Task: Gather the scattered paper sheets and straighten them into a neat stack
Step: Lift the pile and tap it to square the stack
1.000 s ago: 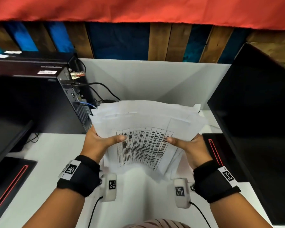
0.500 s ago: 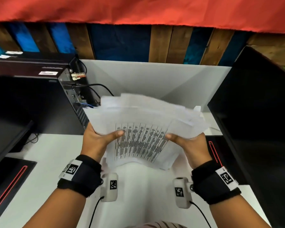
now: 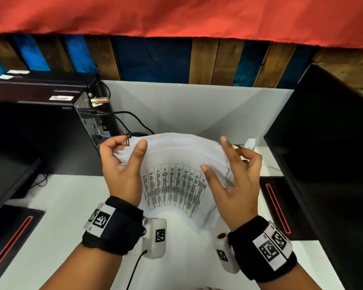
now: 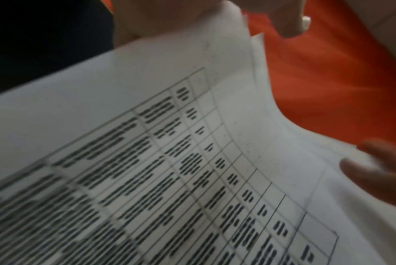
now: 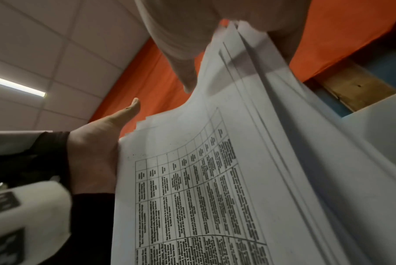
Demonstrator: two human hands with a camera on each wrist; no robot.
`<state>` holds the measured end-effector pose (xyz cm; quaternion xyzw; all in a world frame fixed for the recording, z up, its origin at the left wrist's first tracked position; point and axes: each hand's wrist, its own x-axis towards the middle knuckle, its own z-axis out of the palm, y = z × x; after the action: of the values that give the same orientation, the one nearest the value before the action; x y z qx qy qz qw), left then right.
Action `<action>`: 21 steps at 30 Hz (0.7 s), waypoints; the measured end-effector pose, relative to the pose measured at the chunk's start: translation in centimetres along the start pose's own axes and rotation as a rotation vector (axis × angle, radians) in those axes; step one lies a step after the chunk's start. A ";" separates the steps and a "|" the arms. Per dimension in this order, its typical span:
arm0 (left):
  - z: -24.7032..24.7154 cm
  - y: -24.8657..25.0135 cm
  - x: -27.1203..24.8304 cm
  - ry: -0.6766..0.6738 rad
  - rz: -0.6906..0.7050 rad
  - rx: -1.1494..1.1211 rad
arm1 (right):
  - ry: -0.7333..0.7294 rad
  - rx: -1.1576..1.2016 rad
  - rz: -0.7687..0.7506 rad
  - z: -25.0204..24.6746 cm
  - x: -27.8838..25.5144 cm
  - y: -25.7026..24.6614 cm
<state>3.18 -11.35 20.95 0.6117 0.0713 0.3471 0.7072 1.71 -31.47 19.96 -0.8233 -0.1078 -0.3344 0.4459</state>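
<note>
A bundle of white paper sheets (image 3: 176, 162) stands bowed between my hands above the white desk (image 3: 61, 216); the front sheet carries a printed table. My left hand (image 3: 132, 143) grips the bundle's left edge, thumb on the front, fingers curled behind. My right hand (image 3: 215, 153) holds the right edge with its thumb on the front and index finger raised along the side. The left wrist view shows the printed sheet (image 4: 147, 125) close up and blurred. In the right wrist view the sheets (image 5: 215, 179) show staggered edges, pinched at the top, with my left hand (image 5: 95, 152) on their far edge.
A black computer tower (image 3: 88, 126) with cables stands at the back left. A black monitor (image 3: 323, 164) and its red-lined base (image 3: 281, 206) crowd the right side, and another dark screen (image 3: 8, 164) sits at the left. A white partition (image 3: 187, 107) closes the back.
The bundle has been raised more upright and its fanned edges drawn closer together. Both hands slid up from the lower sides to the upper side edges.
</note>
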 end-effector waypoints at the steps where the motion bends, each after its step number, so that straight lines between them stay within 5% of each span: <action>1: 0.3 0.2 0.2 0.031 0.011 -0.001 | 0.026 -0.024 0.005 0.0 0.0 0.0; 7: 0.5 -0.1 0.6 0.112 -0.013 0.061 | 0.098 -0.069 0.030 0.0 -0.5 -0.1; 21: 0.9 0.5 -0.3 0.131 0.014 0.141 | -0.008 -0.193 -0.008 0.3 -1.0 -1.1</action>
<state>3.28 -12.21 21.50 0.6366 0.1376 0.3854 0.6537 0.59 -30.48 19.94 -0.8632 -0.0800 -0.3417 0.3628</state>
